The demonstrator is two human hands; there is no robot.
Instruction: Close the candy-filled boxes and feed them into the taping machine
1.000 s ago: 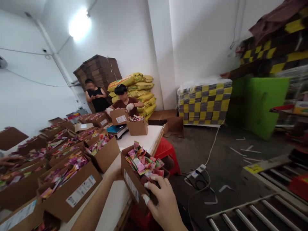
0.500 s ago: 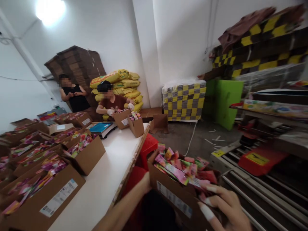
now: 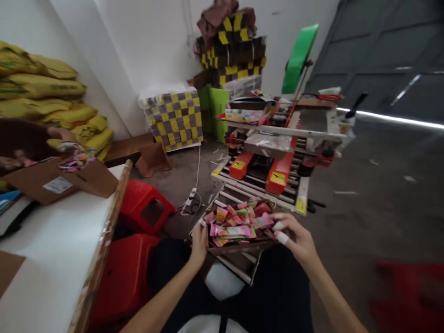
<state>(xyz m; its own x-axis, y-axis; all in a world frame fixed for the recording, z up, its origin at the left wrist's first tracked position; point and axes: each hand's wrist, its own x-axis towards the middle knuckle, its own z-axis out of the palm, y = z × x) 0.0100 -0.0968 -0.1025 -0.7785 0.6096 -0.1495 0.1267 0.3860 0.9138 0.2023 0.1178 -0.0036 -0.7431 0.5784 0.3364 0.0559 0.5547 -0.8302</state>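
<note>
- Two bare hands hold one open cardboard box (image 3: 239, 247) of bright sachets (image 3: 236, 221) over the person's dark-clothed lap, low in the middle of the view.
- The left hand (image 3: 199, 240) is closed on the box's left wall, fingers wrapped around the edge.
- The right hand (image 3: 294, 237) grips the right side, fingers curled over the rim; one fingertip (image 3: 282, 237) is wrapped in white.
- The sachets, pink, green and orange, are heaped to the top of the box.
- Just beyond the box lies the near end of a roller conveyor (image 3: 243, 196), its metal rollers running away from the person.
- To the left are two red plastic stools (image 3: 145, 208), one partly hidden under the white table (image 3: 52, 259), whose wooden edge runs along beside them.
- On the floor between stools and conveyor sits a white power strip (image 3: 191, 200) with a cable leading off.
- On the table's far part stands another cardboard box (image 3: 55, 178) with a white label, blurred.
- Farther along the conveyor stands a red and white machine (image 3: 277, 152) with a green panel (image 3: 299, 58) above it.
- At the back wall are a pallet of yellow-and-grey checked flat cartons (image 3: 173, 120), a taller stack (image 3: 231, 51) behind it, and yellow sacks (image 3: 45, 97) piled at the left.
</note>
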